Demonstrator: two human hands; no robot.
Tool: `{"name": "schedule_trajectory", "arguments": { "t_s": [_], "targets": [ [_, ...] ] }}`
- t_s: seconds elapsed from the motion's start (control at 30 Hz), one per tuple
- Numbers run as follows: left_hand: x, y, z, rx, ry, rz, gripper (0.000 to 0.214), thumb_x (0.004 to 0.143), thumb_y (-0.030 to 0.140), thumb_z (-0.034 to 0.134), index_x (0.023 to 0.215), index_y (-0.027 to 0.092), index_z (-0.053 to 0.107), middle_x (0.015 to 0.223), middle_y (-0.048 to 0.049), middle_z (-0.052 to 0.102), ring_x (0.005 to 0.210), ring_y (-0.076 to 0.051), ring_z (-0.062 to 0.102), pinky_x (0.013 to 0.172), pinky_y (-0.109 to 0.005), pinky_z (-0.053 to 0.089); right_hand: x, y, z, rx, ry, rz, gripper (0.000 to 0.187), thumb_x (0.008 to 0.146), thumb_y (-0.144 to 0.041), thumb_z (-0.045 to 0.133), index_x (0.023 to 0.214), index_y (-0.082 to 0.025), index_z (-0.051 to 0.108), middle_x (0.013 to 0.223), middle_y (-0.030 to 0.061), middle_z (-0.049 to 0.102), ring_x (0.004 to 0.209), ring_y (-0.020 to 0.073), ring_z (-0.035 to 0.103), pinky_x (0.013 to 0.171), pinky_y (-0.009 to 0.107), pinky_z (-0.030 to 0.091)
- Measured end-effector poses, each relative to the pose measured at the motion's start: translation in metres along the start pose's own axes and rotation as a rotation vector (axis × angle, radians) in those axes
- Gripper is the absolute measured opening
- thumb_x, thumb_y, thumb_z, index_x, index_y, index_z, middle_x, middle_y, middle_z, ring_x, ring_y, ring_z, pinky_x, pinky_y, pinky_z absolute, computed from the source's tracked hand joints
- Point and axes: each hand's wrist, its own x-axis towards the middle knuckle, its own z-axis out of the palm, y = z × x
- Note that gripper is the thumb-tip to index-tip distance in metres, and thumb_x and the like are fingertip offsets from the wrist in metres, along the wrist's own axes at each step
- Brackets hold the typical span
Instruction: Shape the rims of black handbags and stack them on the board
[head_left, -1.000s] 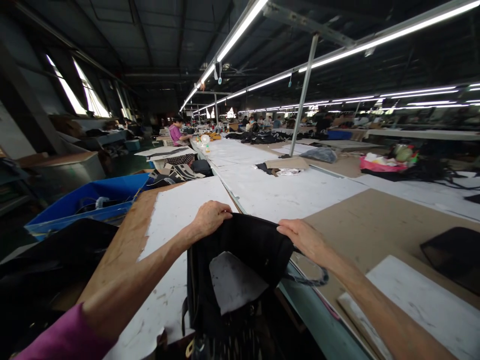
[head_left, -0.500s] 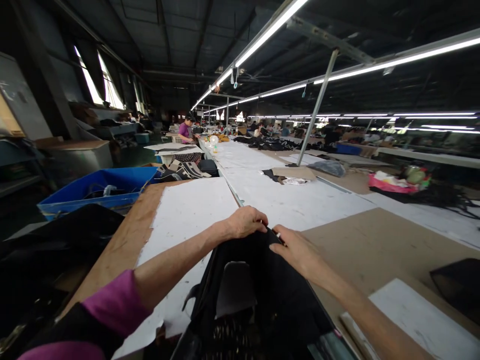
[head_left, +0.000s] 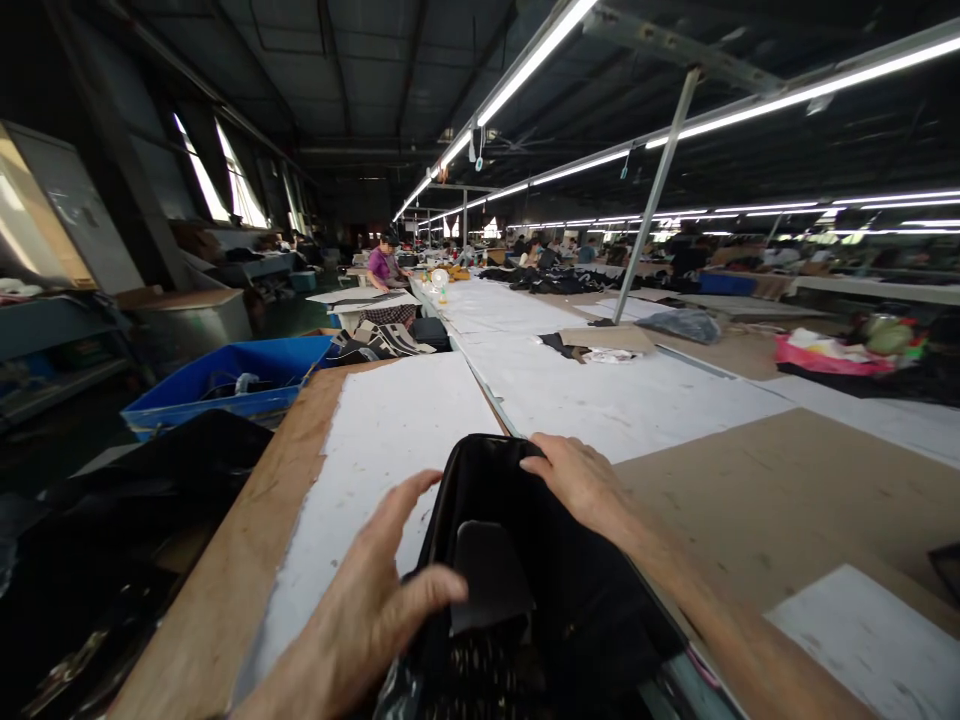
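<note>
The fingers (head_left: 406, 497) of the left hand (head_left: 367, 610) are spread wide and flat and grip nothing. Only the thumb rests on the near left side of the black bag (head_left: 570, 610). The fingers (head_left: 541, 462) of the right hand (head_left: 581, 485) are bent over the far edge of the bag and pinch it, so this hand has hold of it. A moment ago both hands were close together at that far edge, and the left one was pinching it too. Now the left hand has let go and come back toward the body, to the side of the bag. The right hand has stayed where it was. So it looks like just one hand holds the bag's mouth now. The mouth sits open and round, with a grey flap (head_left: 484, 575) showing inside, just right of the left thumb. The bag lies between the two hands, partly on the white paper (head_left: 390, 420) under the left fingers. Further left of those fingers is the wooden table edge (head_left: 225, 560), then a dark pile (head_left: 150, 490) and a blue bin (head_left: 225, 372). Right of the right fingers is brown cardboard (head_left: 750, 490). Far ahead of the fingers, a person in a purple top (head_left: 386, 265) works at another table.
</note>
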Motion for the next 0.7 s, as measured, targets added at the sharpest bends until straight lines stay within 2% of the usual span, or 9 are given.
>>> {"name": "schedule_trajectory", "arguments": {
  "t_s": [0.07, 0.1, 0.17, 0.23, 0.3, 0.4, 0.53, 0.6, 0.7],
  "targets": [
    [-0.028, -0.004, 0.016, 0.084, 0.049, -0.019, 0.088, 0.056, 0.052, 0.067, 0.131, 0.029, 0.027, 0.131, -0.0073, 0.041, 0.116, -0.031, 0.039, 0.093, -0.040, 0.038, 0.003, -0.003, -0.001, 0.010, 0.007, -0.012, 0.020, 0.081, -0.037, 0.045, 0.091, -0.024, 0.056, 0.086, 0.0037, 0.063, 0.084, 0.0202, 0.056, 0.061, 0.026, 0.030],
    [-0.036, -0.006, 0.025, 0.131, 0.089, -0.053, 0.091, 0.055, 0.051, 0.068, 0.132, 0.028, 0.024, 0.132, -0.0085, 0.040, 0.118, -0.031, 0.037, 0.095, -0.041, 0.036, 0.005, -0.005, -0.001, 0.028, 0.016, -0.032, 0.021, 0.081, -0.037, 0.045, 0.093, -0.025, 0.055, 0.087, 0.0032, 0.063, 0.085, 0.0197, 0.055, 0.062, 0.026, 0.030],
    [-0.039, -0.008, 0.038, 0.198, 0.118, -0.137, 0.086, 0.062, 0.046, 0.063, 0.133, 0.023, 0.022, 0.130, -0.0107, 0.042, 0.118, -0.031, 0.038, 0.095, -0.042, 0.036, 0.009, -0.008, -0.001, 0.069, 0.013, -0.097, 0.021, 0.080, -0.038, 0.046, 0.095, -0.026, 0.056, 0.087, 0.0019, 0.063, 0.085, 0.0182, 0.055, 0.063, 0.025, 0.031],
    [-0.033, -0.010, 0.042, 0.216, 0.074, -0.212, 0.073, 0.070, 0.039, 0.055, 0.133, 0.021, 0.023, 0.124, -0.0114, 0.049, 0.111, -0.029, 0.046, 0.090, -0.042, 0.039, 0.011, -0.009, -0.001, 0.083, -0.017, -0.164, 0.019, 0.081, -0.037, 0.044, 0.089, -0.025, 0.058, 0.084, 0.0011, 0.062, 0.083, 0.0164, 0.054, 0.063, 0.023, 0.031],
    [-0.022, -0.015, 0.033, 0.199, 0.022, -0.257, 0.064, 0.073, 0.033, 0.050, 0.132, 0.021, 0.026, 0.113, -0.0102, 0.058, 0.101, -0.027, 0.054, 0.085, -0.039, 0.042, 0.012, -0.006, -0.004, 0.068, -0.037, -0.194, 0.019, 0.081, -0.034, 0.043, 0.080, -0.023, 0.058, 0.078, 0.0006, 0.062, 0.077, 0.0149, 0.054, 0.062, 0.022, 0.030],
    [-0.002, -0.030, 0.001, 0.101, -0.034, -0.252, 0.051, 0.073, 0.027, 0.048, 0.124, 0.021, 0.040, 0.102, -0.0055, 0.064, 0.093, -0.023, 0.058, 0.081, -0.032, 0.044, 0.009, 0.007, -0.013, 0.053, -0.043, -0.211, 0.017, 0.079, -0.030, 0.044, 0.072, -0.023, 0.058, 0.070, -0.0008, 0.060, 0.071, 0.0140, 0.053, 0.058, 0.022, 0.029],
    [0.032, -0.053, -0.042, -0.026, -0.265, -0.045, 0.031, 0.069, 0.030, 0.052, 0.097, 0.019, 0.063, 0.091, 0.0008, 0.066, 0.088, -0.019, 0.057, 0.082, -0.026, 0.043, 0.006, 0.023, -0.023, 0.078, -0.045, -0.277, 0.018, 0.078, -0.032, 0.044, 0.069, -0.023, 0.058, 0.068, -0.0020, 0.059, 0.072, 0.0143, 0.052, 0.060, 0.022, 0.030],
    [0.047, -0.063, -0.051, -0.068, -0.314, -0.035, 0.030, 0.068, 0.031, 0.053, 0.093, 0.018, 0.064, 0.087, 0.0012, 0.066, 0.085, -0.019, 0.057, 0.080, -0.026, 0.043, 0.006, 0.026, -0.021, 0.105, -0.050, -0.286, 0.019, 0.078, -0.034, 0.044, 0.069, -0.024, 0.058, 0.066, -0.0025, 0.058, 0.070, 0.0144, 0.052, 0.060, 0.022, 0.030],
    [0.057, -0.075, -0.051, -0.173, -0.338, -0.092, 0.033, 0.067, 0.029, 0.056, 0.095, 0.016, 0.064, 0.085, -0.0003, 0.067, 0.083, -0.019, 0.058, 0.078, -0.027, 0.045, 0.009, 0.026, -0.013, 0.152, -0.058, -0.270, 0.021, 0.077, -0.035, 0.043, 0.069, -0.024, 0.058, 0.060, -0.0029, 0.055, 0.066, 0.0143, 0.051, 0.058, 0.022, 0.030]
  ]
}}
